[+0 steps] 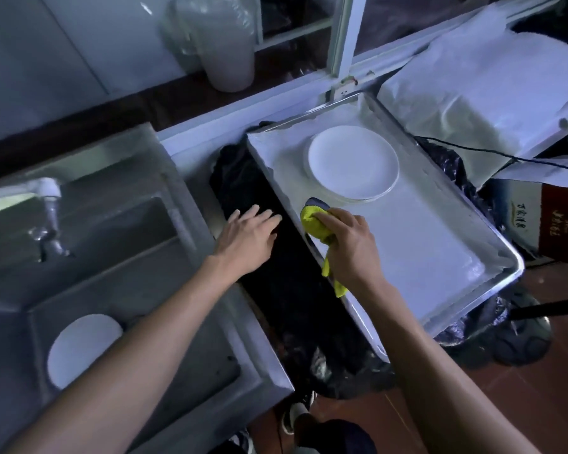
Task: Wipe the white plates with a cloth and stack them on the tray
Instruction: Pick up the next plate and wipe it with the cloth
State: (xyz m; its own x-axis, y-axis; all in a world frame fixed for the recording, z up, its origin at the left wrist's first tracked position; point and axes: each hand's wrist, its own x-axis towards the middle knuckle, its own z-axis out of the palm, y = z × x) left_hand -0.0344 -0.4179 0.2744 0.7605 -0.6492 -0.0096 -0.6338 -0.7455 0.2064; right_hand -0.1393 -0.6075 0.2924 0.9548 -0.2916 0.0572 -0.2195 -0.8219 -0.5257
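The right hand (348, 244) grips a yellow cloth (312, 219) at the tray's (440, 257) near-left rim. The left hand (246, 237), at nine o'clock of it, hovers with fingers spread, holding nothing. Stacked white plates (353, 160) sit at the tray's twelve o'clock; another plate (79, 348) lies in the sink (145, 283). The carton's (545, 221) printed characters are too small to read.

We find only one thing bearing writing: a cardboard box (545, 221) at the right edge, partly tucked under white sheeting. Its pale panel carries a short vertical column of dark Chinese characters, and its red panel beside that carries another column of characters in a lighter tone. Both are too small and blurred for us to read any character with confidence. We can make out no numbers, brand names or signs on anything else.
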